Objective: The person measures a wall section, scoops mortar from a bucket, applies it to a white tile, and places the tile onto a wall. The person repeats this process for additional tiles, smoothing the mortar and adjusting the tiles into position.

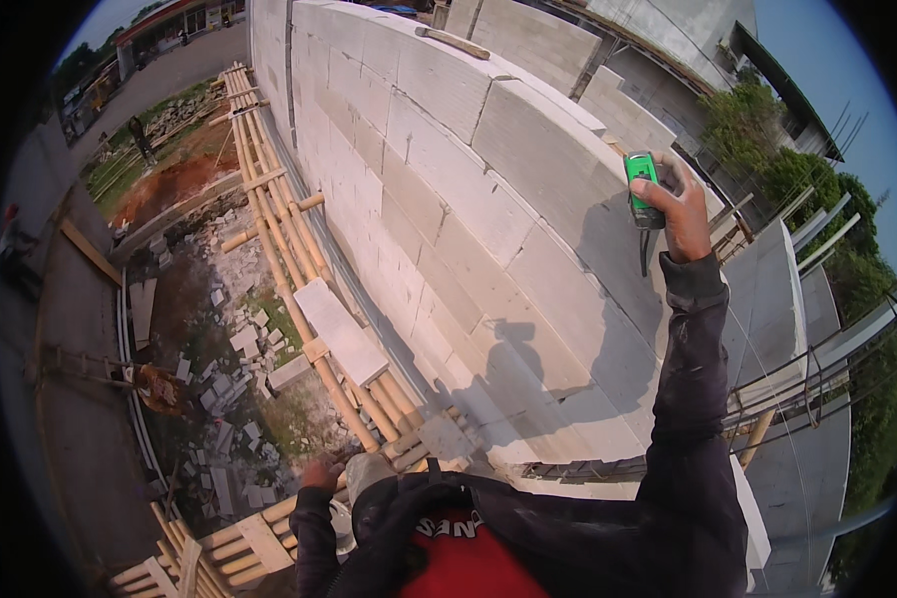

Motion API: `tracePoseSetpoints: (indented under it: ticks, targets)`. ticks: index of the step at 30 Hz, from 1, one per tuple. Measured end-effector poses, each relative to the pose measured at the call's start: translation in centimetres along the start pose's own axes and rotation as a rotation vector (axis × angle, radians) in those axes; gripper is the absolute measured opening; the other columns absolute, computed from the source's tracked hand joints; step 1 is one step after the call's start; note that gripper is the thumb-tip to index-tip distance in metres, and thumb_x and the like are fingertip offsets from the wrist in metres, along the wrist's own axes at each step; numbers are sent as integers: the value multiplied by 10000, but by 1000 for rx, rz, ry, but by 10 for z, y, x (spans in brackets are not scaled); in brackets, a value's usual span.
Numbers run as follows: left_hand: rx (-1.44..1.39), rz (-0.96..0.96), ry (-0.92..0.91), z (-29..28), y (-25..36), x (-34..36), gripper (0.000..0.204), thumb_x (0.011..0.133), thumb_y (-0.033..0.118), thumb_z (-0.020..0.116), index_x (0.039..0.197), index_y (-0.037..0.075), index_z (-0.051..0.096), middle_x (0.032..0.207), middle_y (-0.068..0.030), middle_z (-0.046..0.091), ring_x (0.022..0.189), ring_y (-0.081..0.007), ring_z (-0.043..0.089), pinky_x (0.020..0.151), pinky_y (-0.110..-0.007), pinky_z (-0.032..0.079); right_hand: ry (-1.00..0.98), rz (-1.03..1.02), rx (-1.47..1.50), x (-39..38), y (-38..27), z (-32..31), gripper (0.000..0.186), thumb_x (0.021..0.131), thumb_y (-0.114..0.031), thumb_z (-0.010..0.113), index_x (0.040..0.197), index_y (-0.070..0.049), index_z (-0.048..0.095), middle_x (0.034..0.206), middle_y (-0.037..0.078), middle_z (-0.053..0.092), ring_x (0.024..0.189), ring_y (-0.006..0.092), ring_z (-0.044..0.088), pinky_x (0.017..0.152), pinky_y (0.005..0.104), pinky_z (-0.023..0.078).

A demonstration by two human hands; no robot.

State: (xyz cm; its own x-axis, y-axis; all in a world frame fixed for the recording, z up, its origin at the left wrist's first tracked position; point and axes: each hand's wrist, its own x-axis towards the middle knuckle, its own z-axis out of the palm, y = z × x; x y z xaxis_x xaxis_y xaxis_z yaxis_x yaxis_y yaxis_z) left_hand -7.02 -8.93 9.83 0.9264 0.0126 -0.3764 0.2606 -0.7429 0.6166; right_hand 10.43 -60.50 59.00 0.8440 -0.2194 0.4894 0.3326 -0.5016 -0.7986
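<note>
Clamped in the nearer right hand (686, 207), at its ten o'clock, the green tape measure (641, 167) runs its long axis roughly twelve-to-six, while the left hand (321, 471) (its grip I cannot tell) lies well apart toward eight o'clock.

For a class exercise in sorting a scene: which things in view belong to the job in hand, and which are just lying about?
Probably in use:
green handheld tool, in the right hand
pale block wall behind it
bamboo poles near the left hand

Apparently lying about:
broken blocks on the ground
loose block on the poles
brown strip on the wall top
</note>
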Motion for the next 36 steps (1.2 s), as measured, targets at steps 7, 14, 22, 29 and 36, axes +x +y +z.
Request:
tracePoseSetpoints:
  ticks: [7,14,22,29,36]
  targets:
    - [-67,40,94,-47,-36,8,338,761,287,753,1007,59,708,923,-215,706,895,-385,684,794,-464,535,-23,-67,-207,131,28,42,603,678,-311,854,1151,20,680,971,109,702,800,161,668,710,306,544]
    - [-58,-158,149,-10,-96,-10,371,758,337,733,1012,67,718,932,-201,717,915,-381,688,817,-476,537,4,-101,-492,270,85,78,579,626,-408,870,981,31,742,890,165,735,780,226,714,732,328,552]
    - [73,-351,9,95,-155,-79,336,804,386,661,998,123,739,947,-153,727,946,-357,683,825,-487,535,-75,24,-651,377,120,133,604,583,-400,898,942,53,725,928,196,733,851,270,722,788,343,554]
    - [475,-117,-268,160,-136,-107,341,776,375,668,1036,168,744,994,-133,727,1001,-315,688,855,-471,537,-158,103,-667,420,184,148,652,612,-368,875,1108,11,689,1073,193,710,955,269,704,869,340,536]
    - [449,-247,-335,173,-107,-99,245,825,291,612,1013,197,737,976,-79,726,962,-291,688,812,-455,546,-61,-125,-870,445,199,175,490,771,-358,695,1127,-21,709,1043,183,724,1009,332,683,931,375,506]
